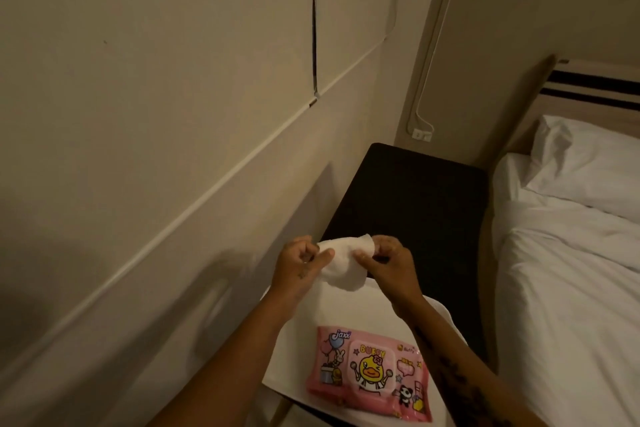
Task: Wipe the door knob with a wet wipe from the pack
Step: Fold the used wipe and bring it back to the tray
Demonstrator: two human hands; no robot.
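A white wet wipe (344,262) is stretched between both my hands above a dark bedside table. My left hand (300,263) pinches its left edge and my right hand (384,262) pinches its right edge. The pink pack of wipes (370,371), printed with a yellow duck, lies flat with its lid closed on a white cloth (346,308) below my hands. No door knob shows in this view.
The dark bedside table (412,198) stands in the corner between a beige wall (156,97) on the left and a bed with white sheets (568,274) on the right. A wall socket (421,134) with a cable sits behind the table.
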